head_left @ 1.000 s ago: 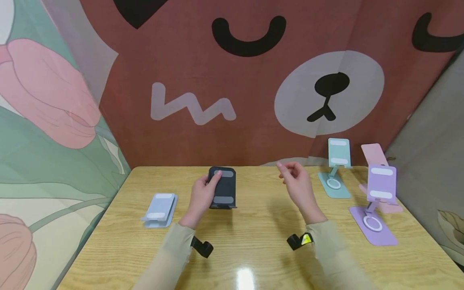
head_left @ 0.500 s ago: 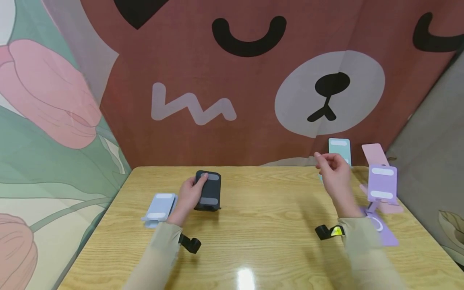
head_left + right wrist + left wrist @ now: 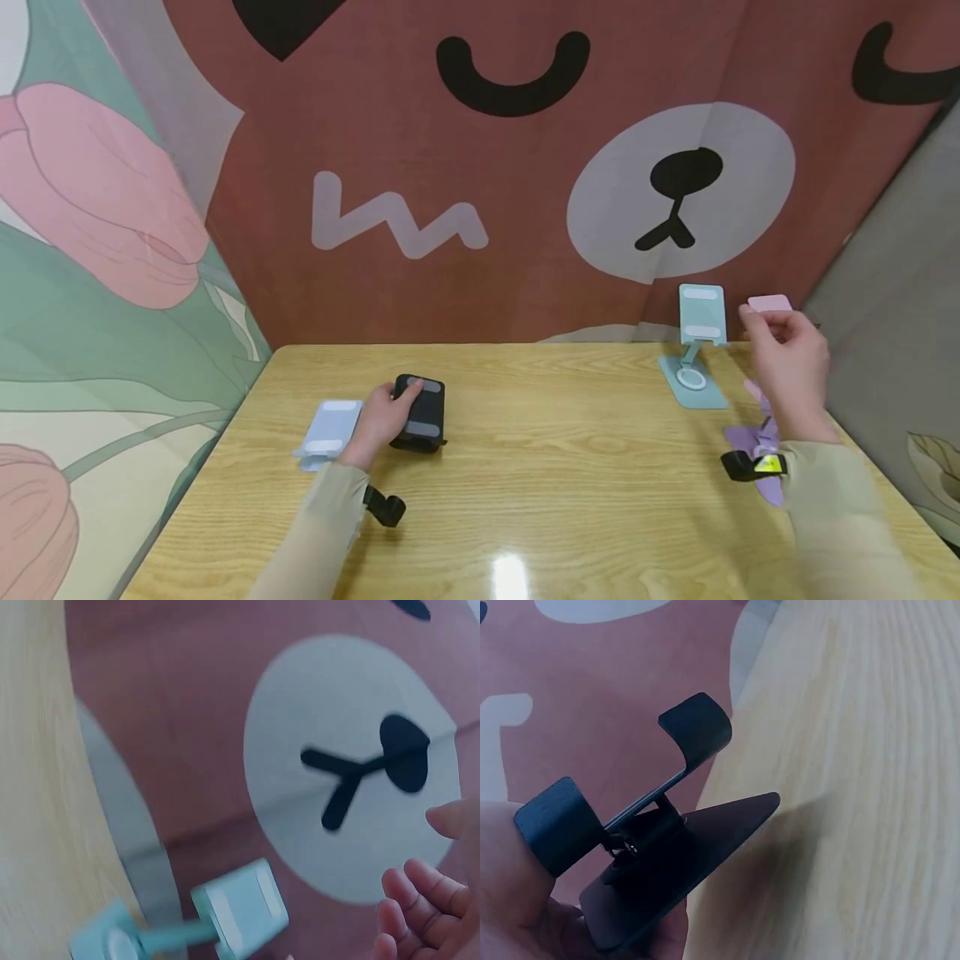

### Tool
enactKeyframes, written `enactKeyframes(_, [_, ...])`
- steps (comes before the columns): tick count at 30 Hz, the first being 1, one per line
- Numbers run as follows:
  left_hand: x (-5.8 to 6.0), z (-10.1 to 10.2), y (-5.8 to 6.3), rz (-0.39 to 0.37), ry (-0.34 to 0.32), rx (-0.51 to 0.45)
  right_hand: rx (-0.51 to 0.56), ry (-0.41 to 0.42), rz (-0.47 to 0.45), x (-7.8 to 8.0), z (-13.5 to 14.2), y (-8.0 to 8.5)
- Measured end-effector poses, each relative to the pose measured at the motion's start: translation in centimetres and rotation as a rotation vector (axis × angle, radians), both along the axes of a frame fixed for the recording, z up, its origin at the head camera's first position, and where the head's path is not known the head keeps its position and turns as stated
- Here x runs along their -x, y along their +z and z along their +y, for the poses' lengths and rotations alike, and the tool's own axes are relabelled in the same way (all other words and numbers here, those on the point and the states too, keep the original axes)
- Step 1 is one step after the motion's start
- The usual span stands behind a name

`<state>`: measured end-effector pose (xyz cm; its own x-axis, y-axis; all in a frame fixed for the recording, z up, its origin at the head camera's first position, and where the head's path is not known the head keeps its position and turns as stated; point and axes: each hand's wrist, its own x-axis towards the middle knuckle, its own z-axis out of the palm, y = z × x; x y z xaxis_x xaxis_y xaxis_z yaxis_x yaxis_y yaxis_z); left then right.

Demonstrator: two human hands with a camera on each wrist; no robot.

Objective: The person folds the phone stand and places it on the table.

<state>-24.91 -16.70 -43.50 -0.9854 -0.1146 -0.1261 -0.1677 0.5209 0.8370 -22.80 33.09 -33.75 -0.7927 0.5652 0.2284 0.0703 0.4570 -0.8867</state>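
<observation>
My left hand (image 3: 379, 420) grips a black folding phone stand (image 3: 426, 413) by its left side, thumb over the front plate. From the left wrist view, the stand's curved lips, hinge and flat base (image 3: 682, 877) show, tilted close over the wooden table. A light blue phone stand (image 3: 330, 423), folded flat, lies just left of that hand. At the right, my right hand (image 3: 793, 367) is raised with relaxed fingers and holds nothing. It covers most of a purple phone stand (image 3: 770, 490) and part of a pink phone stand (image 3: 768, 303) in the head view.
Unfolded on its base, a teal phone stand (image 3: 702, 313) is at the back right, left of the right hand. The wooden table (image 3: 555, 467) ends at a brown curtain (image 3: 525, 292) with a bear face. A grey cloth (image 3: 900, 333) hangs along the right side.
My left hand has carried the black stand left and down toward the table beside the light blue one. My right hand has swept right, past the teal stand to the purple and pink ones.
</observation>
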Motion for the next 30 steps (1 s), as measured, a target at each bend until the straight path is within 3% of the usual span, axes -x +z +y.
enactKeyframes(7, [0.0, -0.4, -0.5, -0.025, -0.028, 0.062, -0.062, -0.048, -0.072, -0.6, 4.4, 0.8])
enactKeyframes(14, [0.4, -0.7, -0.7, -0.035, -0.028, 0.118, -0.184, -0.053, -0.192, -1.3, 7.6, 0.1])
enactKeyframes(20, [0.7, -1.2, -0.6, -0.026, -0.024, 0.265, -0.249, -0.021, -0.255, -1.9, 9.4, -1.4])
enactKeyframes(25, [0.3, -1.2, 0.2, -0.023, -0.018, 0.430, -0.272, -0.003, -0.259, -1.9, 10.5, -2.9])
enactKeyframes(30, [0.0, -1.2, 0.7, -0.014, -0.014, 0.547, -0.254, 0.023, -0.323, -1.7, 11.2, -4.2])
